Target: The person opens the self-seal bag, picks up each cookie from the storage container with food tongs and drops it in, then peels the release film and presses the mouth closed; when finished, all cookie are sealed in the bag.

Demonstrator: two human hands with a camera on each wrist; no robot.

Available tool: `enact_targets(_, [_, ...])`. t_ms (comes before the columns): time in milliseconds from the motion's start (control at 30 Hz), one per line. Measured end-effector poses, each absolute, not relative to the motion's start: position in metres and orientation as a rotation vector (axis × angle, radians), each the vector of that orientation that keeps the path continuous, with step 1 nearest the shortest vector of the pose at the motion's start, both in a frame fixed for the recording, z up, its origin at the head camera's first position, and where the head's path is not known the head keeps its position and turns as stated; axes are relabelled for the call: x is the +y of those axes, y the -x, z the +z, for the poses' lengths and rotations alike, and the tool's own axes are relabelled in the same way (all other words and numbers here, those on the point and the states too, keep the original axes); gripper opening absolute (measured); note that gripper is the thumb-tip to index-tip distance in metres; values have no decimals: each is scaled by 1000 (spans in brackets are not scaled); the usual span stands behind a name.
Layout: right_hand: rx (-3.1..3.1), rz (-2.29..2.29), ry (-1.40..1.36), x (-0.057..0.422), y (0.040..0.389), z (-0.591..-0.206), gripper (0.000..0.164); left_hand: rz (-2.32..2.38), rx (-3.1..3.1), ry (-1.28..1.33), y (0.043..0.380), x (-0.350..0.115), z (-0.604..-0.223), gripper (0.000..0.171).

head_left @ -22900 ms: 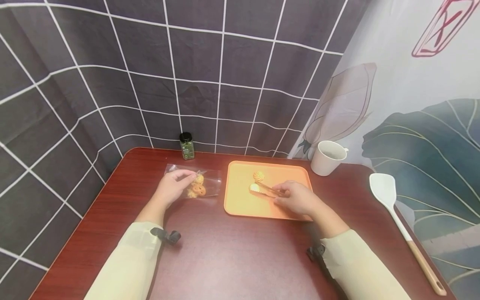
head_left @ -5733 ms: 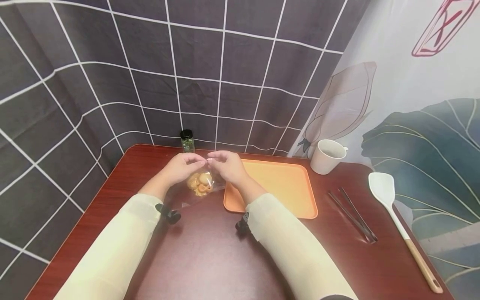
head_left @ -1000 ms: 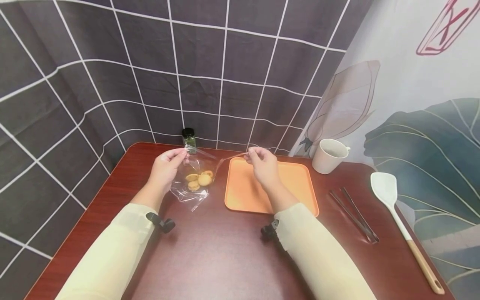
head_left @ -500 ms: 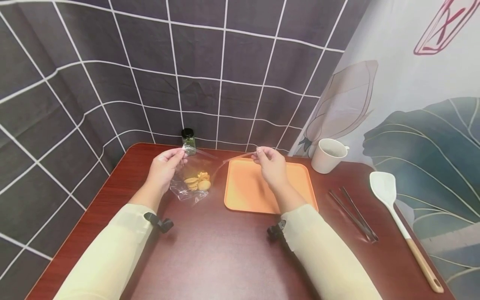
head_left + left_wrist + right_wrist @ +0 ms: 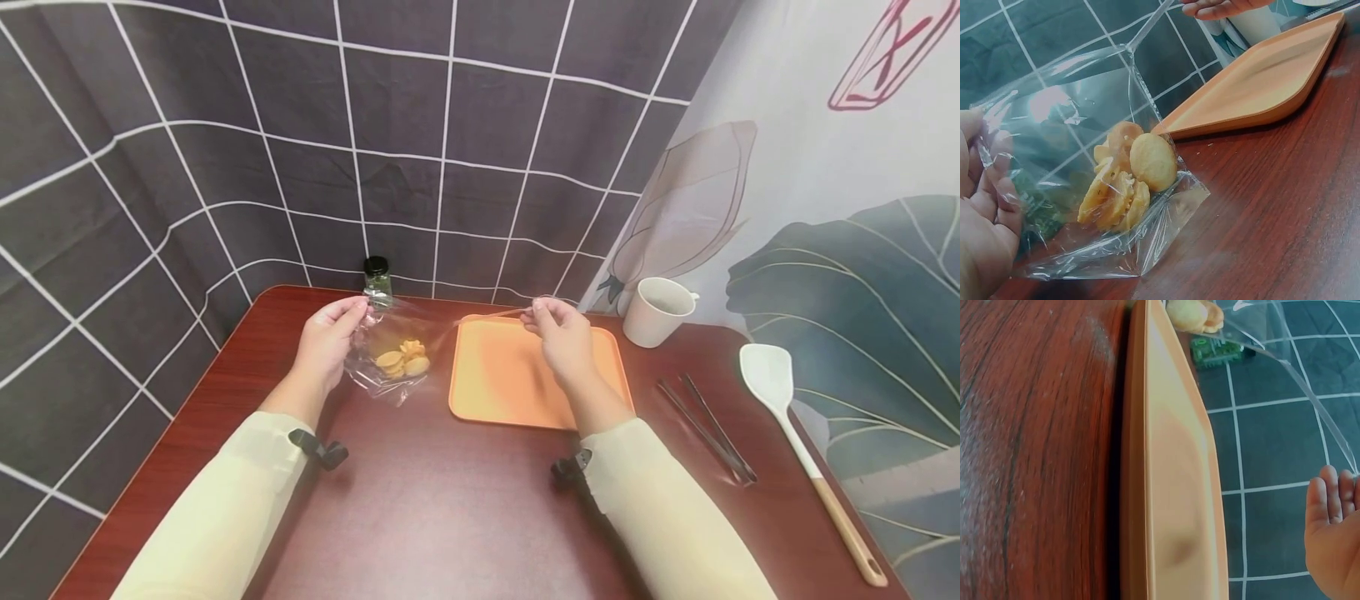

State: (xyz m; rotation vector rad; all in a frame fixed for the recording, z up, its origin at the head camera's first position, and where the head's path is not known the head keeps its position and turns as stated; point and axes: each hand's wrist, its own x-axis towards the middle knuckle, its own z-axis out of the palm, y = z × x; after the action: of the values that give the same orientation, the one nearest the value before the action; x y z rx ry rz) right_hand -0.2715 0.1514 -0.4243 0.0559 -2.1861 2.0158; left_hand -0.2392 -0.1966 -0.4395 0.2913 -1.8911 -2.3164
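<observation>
A clear plastic bag [image 5: 375,337] hangs just above the table in my left hand [image 5: 327,333], whose thumb and fingers pinch its upper left edge. Several baked cookies [image 5: 1125,172] lie in the bottom of the bag, round ones and ridged ones together. From the bag's top right corner a thin clear strip [image 5: 1149,26] runs taut towards my right hand [image 5: 562,333]. The thumb and fingers of that hand pinch the strip's far end, over the orange tray [image 5: 495,367]. Whether the strip is part of the bag or a peeled liner, I cannot tell.
Behind the bag stands a small black-capped jar [image 5: 377,279] with green contents. A beige mug [image 5: 658,312] is at the back right. Metal tongs [image 5: 708,433] and a white spatula [image 5: 780,417] with a wooden handle lie on the right. A grid-patterned curtain [image 5: 397,125] hangs behind the table.
Long ago the right hand held tongs over cookies on the tray; the tongs now lie on the table and those cookies are gone from it. Lately the right hand has drawn the strip rightward.
</observation>
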Motion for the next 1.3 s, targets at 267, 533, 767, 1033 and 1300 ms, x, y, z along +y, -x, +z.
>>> enact_targets(267, [-2177,2021,-29,162,265,-425,25,-2374,-1801,-301,240,-190,-445,19])
enact_targets(533, [-2113,2087,-13,184,258,-423,24,-2347,-1793,-305,240,-186,-450,11])
enact_targets(767, [-2174,1998,5,224,248,-426,28,-2303,-1876,-320,239,-187,-449,5])
enact_targets(1033, [-2195,1943,196,296,226,-428,19,-2307,-1849,-323,238,-187,-449,5])
enact_targets(1300, [-2422,1656,399,371,211,-434,26,-2289,-1850,-327,237,-187,-447,5])
